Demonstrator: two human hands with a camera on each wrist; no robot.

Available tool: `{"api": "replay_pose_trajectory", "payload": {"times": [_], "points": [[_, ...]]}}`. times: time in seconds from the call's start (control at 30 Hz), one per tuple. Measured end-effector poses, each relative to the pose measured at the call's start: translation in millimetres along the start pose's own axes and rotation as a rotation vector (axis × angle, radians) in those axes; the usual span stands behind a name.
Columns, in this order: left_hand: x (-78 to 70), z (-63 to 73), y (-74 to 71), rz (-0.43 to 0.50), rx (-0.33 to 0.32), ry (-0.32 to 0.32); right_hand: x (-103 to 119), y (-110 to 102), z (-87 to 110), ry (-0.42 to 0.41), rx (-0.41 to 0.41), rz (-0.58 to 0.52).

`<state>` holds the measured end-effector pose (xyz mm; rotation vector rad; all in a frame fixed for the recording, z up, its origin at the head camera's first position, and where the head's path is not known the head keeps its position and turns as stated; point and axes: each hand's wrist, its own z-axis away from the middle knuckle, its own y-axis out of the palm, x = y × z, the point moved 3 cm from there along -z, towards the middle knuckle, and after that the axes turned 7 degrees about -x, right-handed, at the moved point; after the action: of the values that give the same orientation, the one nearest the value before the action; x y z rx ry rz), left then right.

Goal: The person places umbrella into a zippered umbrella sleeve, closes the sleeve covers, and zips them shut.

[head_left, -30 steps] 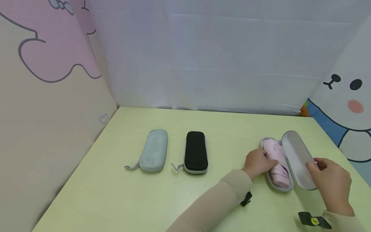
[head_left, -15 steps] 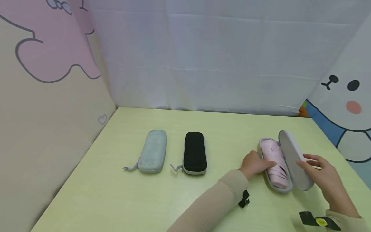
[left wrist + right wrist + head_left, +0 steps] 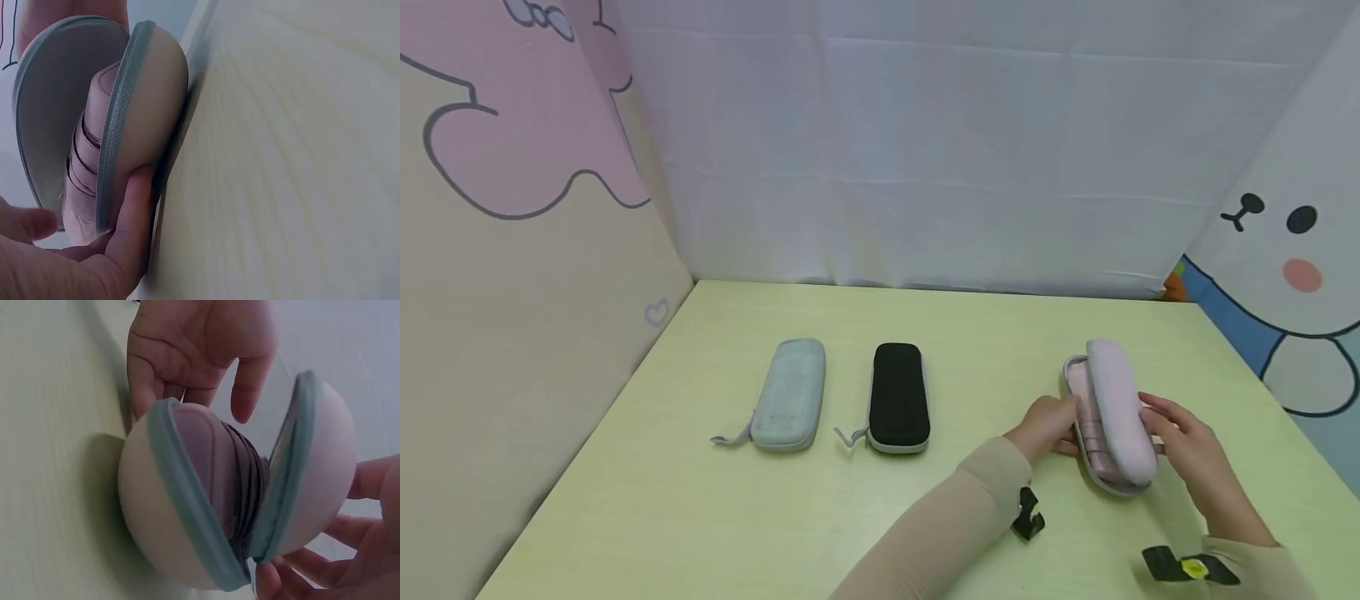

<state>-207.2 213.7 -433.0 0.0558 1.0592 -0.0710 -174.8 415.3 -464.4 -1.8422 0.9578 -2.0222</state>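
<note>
On the right of the table in the head view lies a pink zip case (image 3: 1123,417), its lid tilted partway over the base. Inside rests a folded pink umbrella (image 3: 203,447) with dark folds wound about it, partly hidden under the lid. My left hand (image 3: 1043,427) is at the base's left side; in the left wrist view its fingers (image 3: 134,206) touch the outer shell while the thumb stands off the rim. My right hand (image 3: 1187,454) presses the lid's outer face from the right, with fingers low beside the hinge.
A light green zip case (image 3: 790,396) and a black zip case (image 3: 899,396) lie closed on the yellow-green table (image 3: 737,517), left of the pink one. Behind the table hangs a white sheet (image 3: 887,167); cartoon-printed walls stand on both sides.
The lid has swung left from leaning wide to partly covering the umbrella. My right hand moved left with it, going from gripping its edge to pressing its outside. My left thumb has left the umbrella.
</note>
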Motion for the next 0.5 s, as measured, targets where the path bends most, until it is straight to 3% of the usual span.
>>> {"api": "replay_pose_trajectory", "payload": {"times": [0.1, 0.23, 0.4, 0.5], "points": [[-1.1, 0.1, -0.2, 0.048, 0.008, -0.029, 3, 6, 0.7, -0.01, 0.015, 0.037], [-1.6, 0.9, -0.7, 0.035, 0.01, -0.029, 25, 7, 11.9, 0.018, 0.042, 0.055], [0.6, 1.7, -1.6, -0.025, 0.005, 0.011, 55, 8, 27.1, 0.063, 0.113, 0.001], [1.4, 2.2, -2.8, -0.056, 0.002, 0.024, 67, 11, 34.6, 0.133, 0.147, -0.064]]}}
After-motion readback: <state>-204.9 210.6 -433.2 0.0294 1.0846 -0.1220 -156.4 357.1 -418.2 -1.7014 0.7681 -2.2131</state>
